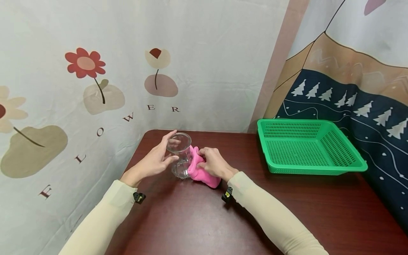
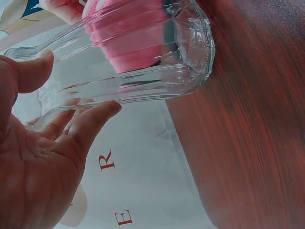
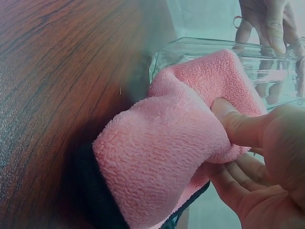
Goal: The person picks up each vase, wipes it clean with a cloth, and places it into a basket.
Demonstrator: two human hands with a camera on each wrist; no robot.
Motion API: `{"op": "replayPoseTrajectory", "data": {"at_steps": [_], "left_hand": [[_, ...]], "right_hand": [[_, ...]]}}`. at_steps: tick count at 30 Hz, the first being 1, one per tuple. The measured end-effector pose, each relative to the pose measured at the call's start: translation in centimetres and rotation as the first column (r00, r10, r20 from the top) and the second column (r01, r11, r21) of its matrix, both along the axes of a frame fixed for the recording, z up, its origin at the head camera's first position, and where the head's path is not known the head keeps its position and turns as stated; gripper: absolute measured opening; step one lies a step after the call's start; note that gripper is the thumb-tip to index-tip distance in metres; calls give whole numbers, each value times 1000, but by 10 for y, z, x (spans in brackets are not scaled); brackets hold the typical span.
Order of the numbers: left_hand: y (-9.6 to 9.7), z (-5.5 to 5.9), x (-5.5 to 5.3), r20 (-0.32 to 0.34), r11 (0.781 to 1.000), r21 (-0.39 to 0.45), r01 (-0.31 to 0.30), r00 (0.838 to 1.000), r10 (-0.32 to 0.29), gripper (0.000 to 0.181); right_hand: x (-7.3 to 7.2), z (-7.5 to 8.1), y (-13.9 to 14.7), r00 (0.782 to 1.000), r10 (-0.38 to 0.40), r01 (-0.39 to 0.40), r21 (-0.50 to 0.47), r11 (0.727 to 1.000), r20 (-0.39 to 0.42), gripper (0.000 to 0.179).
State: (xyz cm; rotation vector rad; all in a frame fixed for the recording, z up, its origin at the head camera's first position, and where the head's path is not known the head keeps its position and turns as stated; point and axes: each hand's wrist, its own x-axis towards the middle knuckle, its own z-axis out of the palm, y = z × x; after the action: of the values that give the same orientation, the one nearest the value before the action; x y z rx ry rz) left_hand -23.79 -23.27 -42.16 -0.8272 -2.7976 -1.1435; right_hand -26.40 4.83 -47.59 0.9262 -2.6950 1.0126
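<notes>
A clear glass jar (image 1: 181, 163) with a flared rim and faceted sides stands upright toward the far left of the table. My left hand (image 1: 156, 160) holds it near the neck; in the left wrist view the thumb lies on one side and the fingers on the other. Against the jar's right side is a pink fluffy cloth (image 1: 204, 175) with dark edging (image 3: 97, 186). My right hand (image 1: 216, 163) pinches a fold of this cloth between thumb and fingers. Through the glass, pink shows in the left wrist view.
A green slatted plastic basket (image 1: 315, 170) sits at the back right of the dark red wooden table (image 1: 191, 219). Behind the table hangs a pale printed curtain (image 1: 210, 71) with flowers and letters. A dark tree-patterned cloth (image 1: 338, 99) covers the right side.
</notes>
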Motion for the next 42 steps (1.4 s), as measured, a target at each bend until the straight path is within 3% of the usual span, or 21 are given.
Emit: {"op": "replayPoseTrajectory", "data": {"at_steps": [14, 42], "left_hand": [[0, -1, 1, -13, 1000, -6, -2, 1000, 2, 101], [-1, 1, 1, -42, 1000, -6, 11, 999, -11, 98]], "right_hand": [[3, 5, -2, 999, -2, 1, -30, 1000, -35, 33], [7, 24, -6, 999, -29, 22, -244, 970, -27, 40]]}}
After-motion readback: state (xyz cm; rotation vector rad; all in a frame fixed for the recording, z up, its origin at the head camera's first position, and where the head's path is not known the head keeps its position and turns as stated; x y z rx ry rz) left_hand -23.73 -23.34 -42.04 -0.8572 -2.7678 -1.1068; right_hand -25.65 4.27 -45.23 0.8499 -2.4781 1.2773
